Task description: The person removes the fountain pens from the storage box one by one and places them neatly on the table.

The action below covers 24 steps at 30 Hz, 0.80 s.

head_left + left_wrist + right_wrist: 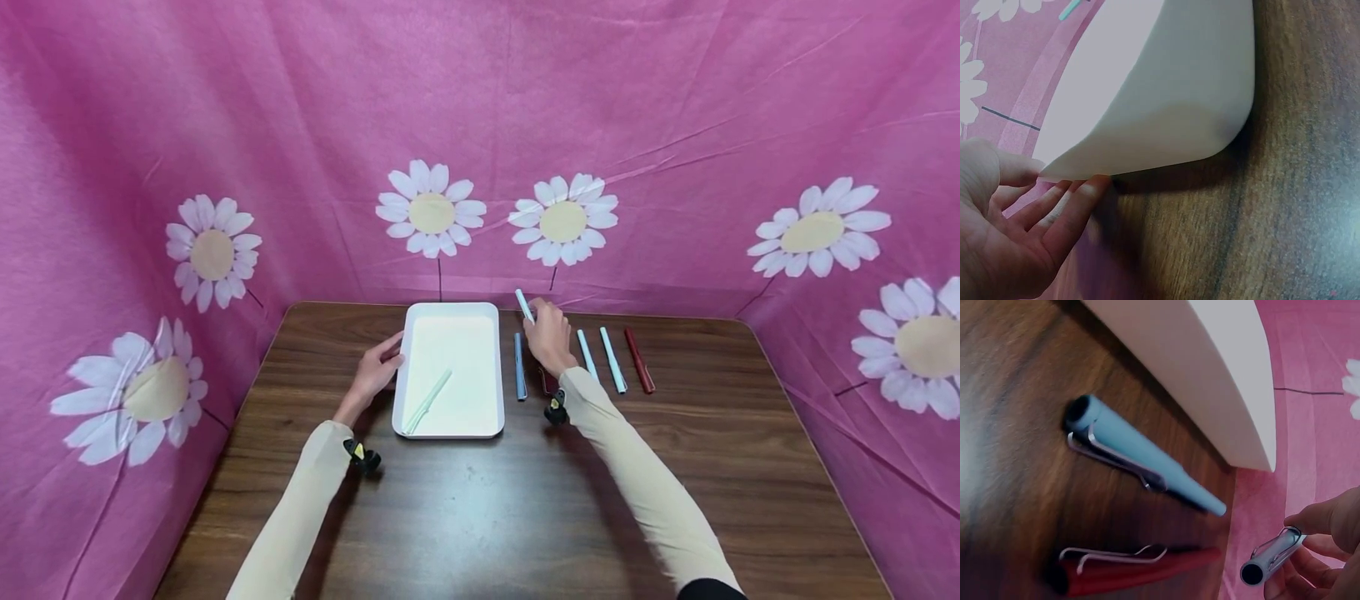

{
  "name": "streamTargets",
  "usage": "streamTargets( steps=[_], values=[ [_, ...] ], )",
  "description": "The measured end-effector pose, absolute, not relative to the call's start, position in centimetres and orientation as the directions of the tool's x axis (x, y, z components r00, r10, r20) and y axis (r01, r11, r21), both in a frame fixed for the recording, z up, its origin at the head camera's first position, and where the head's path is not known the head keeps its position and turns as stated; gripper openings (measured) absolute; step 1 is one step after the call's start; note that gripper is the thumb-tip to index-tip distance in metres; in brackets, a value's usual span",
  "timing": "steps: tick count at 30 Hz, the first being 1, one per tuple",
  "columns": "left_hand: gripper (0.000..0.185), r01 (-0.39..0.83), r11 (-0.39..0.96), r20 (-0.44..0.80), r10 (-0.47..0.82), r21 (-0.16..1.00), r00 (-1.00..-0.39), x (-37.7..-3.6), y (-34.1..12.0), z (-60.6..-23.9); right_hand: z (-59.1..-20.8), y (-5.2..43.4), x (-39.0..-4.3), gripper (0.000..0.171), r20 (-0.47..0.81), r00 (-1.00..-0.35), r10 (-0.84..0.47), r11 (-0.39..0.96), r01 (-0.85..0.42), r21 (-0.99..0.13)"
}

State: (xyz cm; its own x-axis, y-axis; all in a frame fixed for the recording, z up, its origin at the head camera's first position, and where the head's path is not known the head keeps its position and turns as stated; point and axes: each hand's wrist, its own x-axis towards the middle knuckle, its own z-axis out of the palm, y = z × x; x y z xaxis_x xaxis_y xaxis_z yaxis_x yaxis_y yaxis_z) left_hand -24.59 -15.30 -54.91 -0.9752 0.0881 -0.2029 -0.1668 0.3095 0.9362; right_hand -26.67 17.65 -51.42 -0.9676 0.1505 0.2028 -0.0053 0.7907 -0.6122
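A white tray (450,425) lies on the table with a pale green pen (429,400) slanting across its lower left. My left hand (375,372) pinches the tray's left rim, thumb at the edge and fingers against the outer wall in the left wrist view. To the right of the tray, my right hand (550,335) holds a pale pen (1267,561) with a metal clip above the table's far edge. A blue pen (520,367) lies between the tray and this hand. Below the hand is a dark red pen (1141,570), mostly hidden in the head view.
Right of my right hand, two light blue pens (588,354) (612,360) and a red pen (639,361) lie in a row on the brown wooden table (465,517). A pink curtain (480,100) with daisies hangs close behind the table and along both sides.
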Motion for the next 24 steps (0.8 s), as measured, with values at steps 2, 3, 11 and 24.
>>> streamTargets(
  steps=[2,3,11,24],
  values=[
    [0.052,-0.160,0.317,-0.196,0.083,0.935,-0.977,-24.6,-15.2,-54.9,-51.5,18.2,-26.6,0.030,0.196,-0.967,0.162,0.788,0.007,-0.615],
    [0.052,-0.158,0.320,-0.193,0.081,0.934,-0.978,-24.5,-15.1,-54.9,-51.5,18.5,-26.5,0.030,0.194,-0.966,0.171,0.787,0.015,-0.617],
    [0.052,-0.150,0.345,-0.177,0.048,0.927,-0.983,-24.4,-15.1,-54.6,-51.3,21.4,-26.1,0.028,0.215,-0.948,0.233,0.777,0.049,-0.627],
    [0.051,-0.152,0.353,-0.170,0.021,0.923,-0.985,-24.8,-15.3,-54.8,-51.3,25.7,-25.2,0.030,0.234,-0.916,0.325,0.764,0.108,-0.635]
  ],
)
